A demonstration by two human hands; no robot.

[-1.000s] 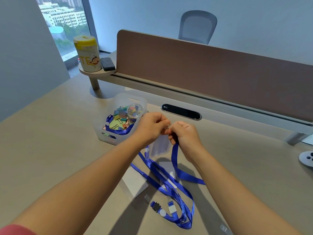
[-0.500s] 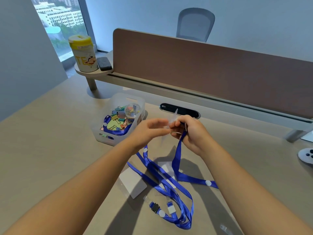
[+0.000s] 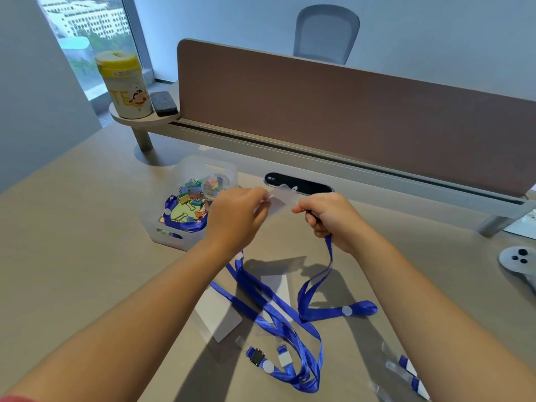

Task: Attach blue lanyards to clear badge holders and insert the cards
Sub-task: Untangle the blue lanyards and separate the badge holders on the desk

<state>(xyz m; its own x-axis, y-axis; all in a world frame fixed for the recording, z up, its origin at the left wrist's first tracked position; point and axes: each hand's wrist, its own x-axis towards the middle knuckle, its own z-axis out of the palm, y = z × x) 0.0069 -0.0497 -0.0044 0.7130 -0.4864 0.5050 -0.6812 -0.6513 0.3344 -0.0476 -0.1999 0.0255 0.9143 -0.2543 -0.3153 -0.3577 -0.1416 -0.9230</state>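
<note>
Above the desk, my left hand pinches the left edge of a clear badge holder, which is held flat between both hands. My right hand grips the holder's right edge together with the end of a blue lanyard that hangs down to the desk. More blue lanyards lie tangled below, with their clips near the front. Two white cards lie on the desk: one at the left, one under the straps. Another clear holder with a blue strap lies at the lower right.
A clear plastic bin of coloured binder clips and a blue lanyard stands left of my hands. Behind runs a brown divider panel with a black cable slot. A yellow-lidded canister stands on a small shelf. A grey controller lies far right.
Both hands rose and moved apart. The clear holder, earlier hanging below my fingers, is now stretched flat between them. The held lanyard lifted, and its loop end slid right on the desk.
</note>
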